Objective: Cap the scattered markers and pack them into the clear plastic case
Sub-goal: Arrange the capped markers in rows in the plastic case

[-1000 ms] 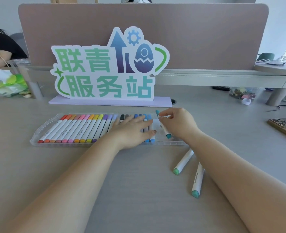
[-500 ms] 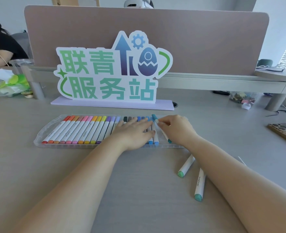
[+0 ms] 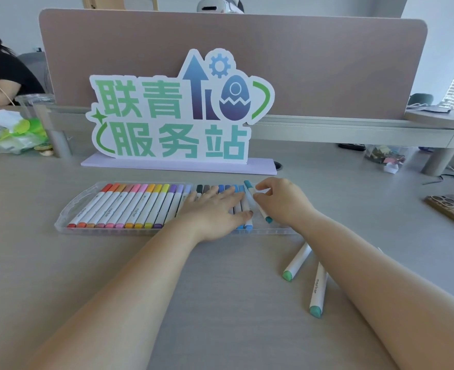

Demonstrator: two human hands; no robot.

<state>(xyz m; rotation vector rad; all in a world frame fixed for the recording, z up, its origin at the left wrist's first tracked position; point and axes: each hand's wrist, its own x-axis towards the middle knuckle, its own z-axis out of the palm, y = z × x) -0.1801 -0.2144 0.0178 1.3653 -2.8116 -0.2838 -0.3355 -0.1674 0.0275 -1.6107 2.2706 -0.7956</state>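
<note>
Left hand [image 3: 212,212] hides middle markers [image 3: 206,188]; right hand [image 3: 282,204] pinches half-hidden teal marker [image 3: 249,187].

— The markers [image 3: 129,206] in the clear case [image 3: 113,231] run red, orange, pink, yellow, purple, then black, grey and blue.

— The teal marker [image 3: 248,185] has a white barrel. The loose markers [image 3: 298,260] are white too, capped green. The sign [image 3: 140,102] has green characters, and the desk [image 3: 60,276] is grey.

Blue markers [image 3: 248,225] mostly beneath the left hand [image 3: 212,212].
</note>
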